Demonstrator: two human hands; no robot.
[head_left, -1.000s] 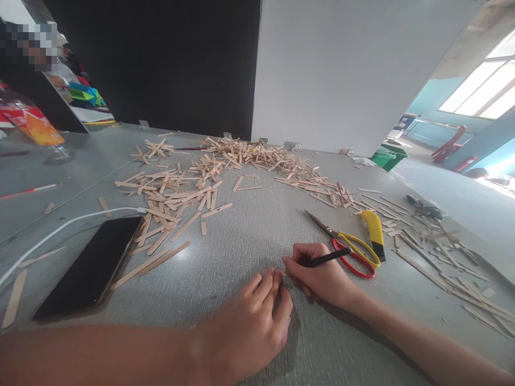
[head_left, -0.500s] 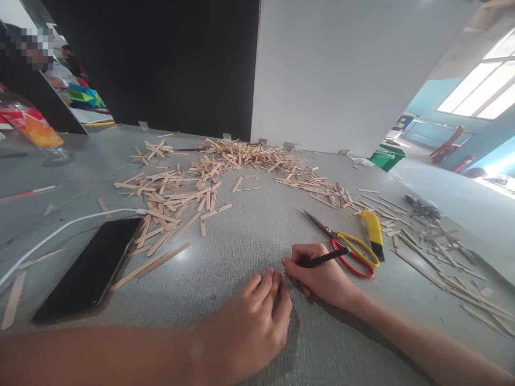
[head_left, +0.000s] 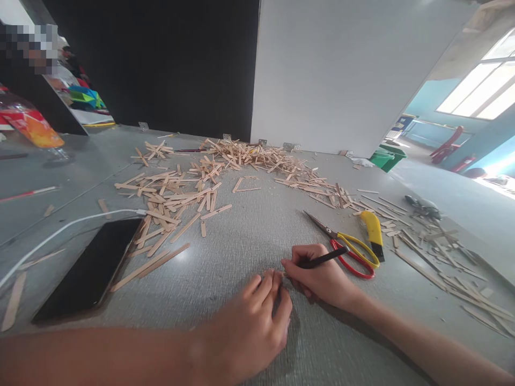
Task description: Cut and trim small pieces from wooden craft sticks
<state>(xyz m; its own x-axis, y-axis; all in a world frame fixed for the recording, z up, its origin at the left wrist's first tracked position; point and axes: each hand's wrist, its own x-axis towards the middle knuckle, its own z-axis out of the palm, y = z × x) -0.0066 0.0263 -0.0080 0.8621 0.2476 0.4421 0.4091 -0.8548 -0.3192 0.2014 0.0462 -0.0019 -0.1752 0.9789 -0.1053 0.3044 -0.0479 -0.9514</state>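
My right hand [head_left: 319,276] is closed around a slim black pen [head_left: 325,258], gripped as for writing, its tip hidden behind the fingers. Close against it, my left hand [head_left: 259,316] is bent with the fingertips pressed down on the table. Under those fingertips a small piece of wooden stick [head_left: 282,274] barely shows; most of it is covered. Just right of my right hand lie scissors [head_left: 354,251] with one red and one yellow handle, and a yellow-and-black cutter [head_left: 372,234] lies beside them.
Wooden sticks [head_left: 249,154] are heaped at the back, trailing down both sides. Several form a small frame [head_left: 246,185]. A phone [head_left: 90,268] with a white cable [head_left: 72,221] lies left; a bottle [head_left: 34,126] lies farther back. Black [head_left: 161,64] and white panels [head_left: 341,69] wall off the back.
Both hands stay in nearly the same place. The back end of the black pen has shifted very slightly left; everything else looks unchanged.
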